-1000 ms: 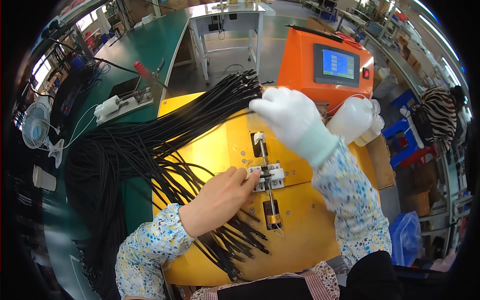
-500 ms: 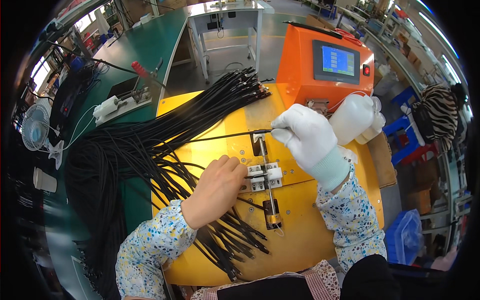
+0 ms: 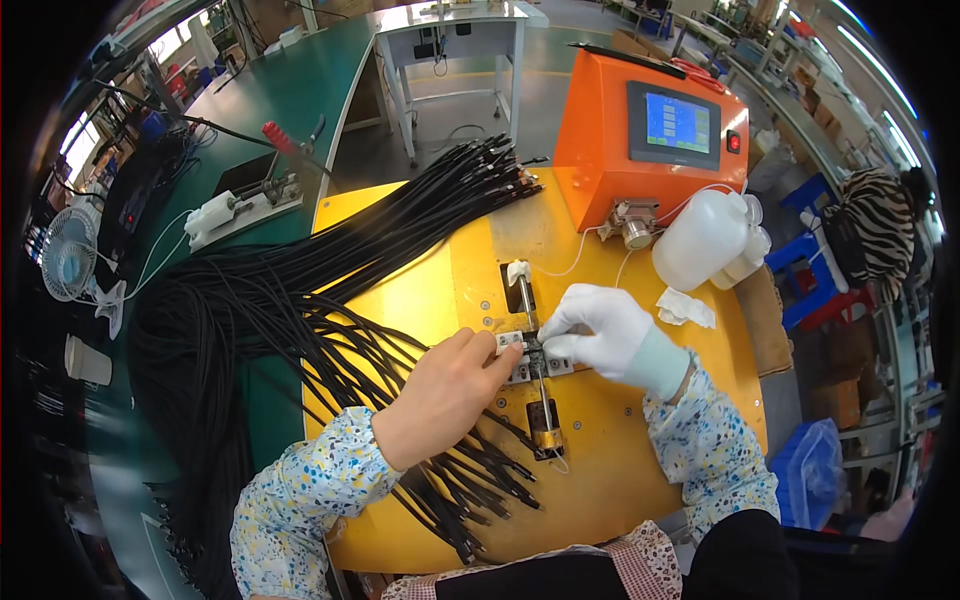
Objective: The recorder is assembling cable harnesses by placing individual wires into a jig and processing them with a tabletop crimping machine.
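Observation:
My bare left hand (image 3: 445,390) is closed, thumb and fingertips pressed at the left white block of a small metal fixture (image 3: 519,376) on the yellow machine top (image 3: 600,470). From the right, my white-gloved right hand (image 3: 605,335) comes to the same fixture, finger and thumb pinched together. What either hand grips there is too small and covered to make out. A metal rod (image 3: 527,308) runs lengthwise through the fixture, with a white tip at its far end and a brass piece near me. Black cables (image 3: 470,470) lie under and beside my left wrist.
A thick bundle of black cables (image 3: 400,235) spreads across the left and far side. Beyond my right hand stand an orange control box (image 3: 605,120) with a screen, a small metal pump (image 3: 633,225), a white bottle (image 3: 700,238) and crumpled white tissue (image 3: 686,308). A fan (image 3: 72,255) stands left.
My right hand has come down and nearer from the rod's far end to the fixture. The black cable end it pinched no longer stretches across there. My left hand has shifted slightly right.

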Available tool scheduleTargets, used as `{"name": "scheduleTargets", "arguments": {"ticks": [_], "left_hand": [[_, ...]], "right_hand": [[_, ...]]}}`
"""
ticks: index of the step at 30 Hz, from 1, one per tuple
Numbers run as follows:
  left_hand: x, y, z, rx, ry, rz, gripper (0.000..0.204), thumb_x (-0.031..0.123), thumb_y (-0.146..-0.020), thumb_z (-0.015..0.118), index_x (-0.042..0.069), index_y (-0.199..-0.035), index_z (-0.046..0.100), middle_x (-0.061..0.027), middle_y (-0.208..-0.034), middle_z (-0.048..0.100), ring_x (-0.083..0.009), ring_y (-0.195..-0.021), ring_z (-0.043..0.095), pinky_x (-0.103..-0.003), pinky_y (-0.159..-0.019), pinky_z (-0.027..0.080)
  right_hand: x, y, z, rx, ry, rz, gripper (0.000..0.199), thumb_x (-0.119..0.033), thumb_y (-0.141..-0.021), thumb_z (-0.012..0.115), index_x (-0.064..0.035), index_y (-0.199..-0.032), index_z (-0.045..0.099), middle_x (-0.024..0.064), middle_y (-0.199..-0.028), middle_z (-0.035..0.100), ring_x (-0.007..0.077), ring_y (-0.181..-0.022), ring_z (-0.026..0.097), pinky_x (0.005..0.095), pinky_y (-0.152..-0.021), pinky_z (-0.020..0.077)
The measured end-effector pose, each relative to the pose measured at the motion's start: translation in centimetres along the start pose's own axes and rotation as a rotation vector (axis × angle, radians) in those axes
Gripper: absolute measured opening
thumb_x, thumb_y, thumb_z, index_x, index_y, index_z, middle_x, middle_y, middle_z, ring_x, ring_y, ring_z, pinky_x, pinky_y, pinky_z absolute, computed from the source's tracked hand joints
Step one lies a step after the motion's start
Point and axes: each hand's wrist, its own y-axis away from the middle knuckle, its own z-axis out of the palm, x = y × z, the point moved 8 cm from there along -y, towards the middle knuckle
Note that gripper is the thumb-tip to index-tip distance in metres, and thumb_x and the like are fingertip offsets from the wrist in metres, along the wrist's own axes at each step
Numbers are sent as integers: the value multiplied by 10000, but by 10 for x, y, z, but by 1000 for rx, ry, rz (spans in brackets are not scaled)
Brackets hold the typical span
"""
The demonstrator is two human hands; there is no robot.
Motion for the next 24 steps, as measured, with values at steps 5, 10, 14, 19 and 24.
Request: {"name": "scheduleTargets", "arguments": {"ticks": [5,10,14,19,24], "left_hand": [[4,-1,2,-85,-114,25,397,39,-746,622,-40,-1134,600,-96,-873,516,-227,-800,532,-321,-699,480],[6,-1,-2,-162,-32,13,566,106,-696,735,-42,-1212,558,-115,-958,508,-244,-858,533,-324,-781,476],[8,0,-6,-240,20,47,593,92,-690,716,-69,-1226,520,-125,-950,480,-261,-878,514,-337,-790,460],[3,0,-3,-283,51,-11,678,168,-654,799,-37,-1246,538,-136,-1022,506,-271,-909,533,-334,-833,463],[-7,-1,9,-271,-7,-58,523,131,-795,702,59,-1289,544,-117,-1047,521,-278,-931,544,-325,-847,461]], "right_hand": [[-27,-62,-27,204,426,-192,159,-227,-838,610,-85,-876,672,111,-906,617,306,-905,622,402,-786,506],[-18,-155,-9,175,804,-83,156,-173,-862,590,-93,-979,655,107,-1059,597,298,-1017,620,410,-844,519],[-6,-182,3,31,973,-65,186,-178,-850,623,-87,-1010,647,88,-1081,590,279,-1030,612,389,-859,515],[-18,-181,13,-6,1190,-309,104,-184,-820,655,-107,-889,657,55,-943,615,235,-982,601,342,-822,514],[-65,-140,-21,338,1117,-543,27,-151,-756,653,-146,-783,655,18,-811,629,197,-905,599,320,-787,507]]}}
